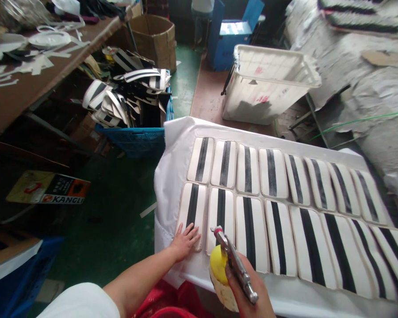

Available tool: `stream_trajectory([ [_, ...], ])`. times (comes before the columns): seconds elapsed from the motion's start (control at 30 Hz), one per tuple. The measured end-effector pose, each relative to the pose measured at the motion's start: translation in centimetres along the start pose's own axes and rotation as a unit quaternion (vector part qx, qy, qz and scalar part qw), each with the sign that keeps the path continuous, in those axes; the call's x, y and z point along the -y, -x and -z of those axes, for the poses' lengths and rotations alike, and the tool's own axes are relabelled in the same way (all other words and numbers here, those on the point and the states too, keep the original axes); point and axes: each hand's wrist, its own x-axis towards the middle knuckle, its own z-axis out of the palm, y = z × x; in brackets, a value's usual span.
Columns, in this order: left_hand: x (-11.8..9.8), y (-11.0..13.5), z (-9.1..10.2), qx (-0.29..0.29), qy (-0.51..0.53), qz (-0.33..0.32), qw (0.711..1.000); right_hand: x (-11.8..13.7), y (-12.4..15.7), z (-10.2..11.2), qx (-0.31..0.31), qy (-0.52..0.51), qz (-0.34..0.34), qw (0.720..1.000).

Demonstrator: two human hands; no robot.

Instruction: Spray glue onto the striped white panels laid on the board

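Note:
My left hand point(185, 241) lies open, fingers spread, on the lower end of a white panel with a black stripe point(193, 205) at the near left corner of the table. A metal spray gun point(234, 258) is gripped in my right hand point(252, 287), its nozzle pointing forward over the second panel point(220, 207) of the near row. Under the gun hangs a yellow cup point(219, 265) with a pale, stained lower part. Two rows of similar striped panels lie side by side on the white-covered table point(268, 137). My right fingers are partly hidden behind the gun.
A blue crate point(132, 139) full of striped pieces stands on the floor at left. Beyond the table are a white plastic bin point(265, 88), a blue box point(215, 44) and a cardboard box point(155, 39). A brown workbench point(69, 66) with white scraps runs along the left.

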Motion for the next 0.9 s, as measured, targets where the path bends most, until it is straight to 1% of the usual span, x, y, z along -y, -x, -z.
stream_trajectory([
  [0.07, 0.0, 0.0, -0.1, -0.001, -0.003, 0.002, 1.000, 0.3, -0.1, -0.2, -0.008, 0.004, 0.005, 1.000],
  [0.13, 0.1, -0.1, -0.2, -0.002, -0.004, 0.001, 1.000, 0.4, -0.1, -0.4, -0.037, 0.015, 0.008, 0.999],
  [0.23, 0.1, -0.1, -0.6, -0.007, -0.002, 0.001, 1.000, 0.6, 0.1, -0.6, -0.091, 0.033, -0.007, 0.995],
  [0.3, 0.2, -0.2, -0.7, -0.010, -0.001, 0.000, 1.000, 0.6, 0.2, -0.7, -0.103, 0.045, -0.012, 0.994],
  [0.4, 0.2, -0.2, -0.7, -0.013, 0.001, -0.001, 1.000, 0.8, 0.2, -0.9, -0.084, 0.057, -0.001, 0.995],
  [0.63, 0.2, 0.1, 0.7, -0.017, 0.035, -0.024, 0.999, 2.1, -0.5, -2.5, -0.035, 0.049, 0.015, 0.998],
  [0.73, 0.2, 0.2, 0.5, -0.040, 0.022, -0.022, 0.999, 2.8, -0.8, -3.4, -0.039, 0.043, 0.023, 0.998],
  [0.9, 0.2, 0.5, -0.6, -0.076, 0.011, -0.020, 0.997, 3.5, -1.1, -4.2, -0.033, 0.036, 0.038, 0.998],
])
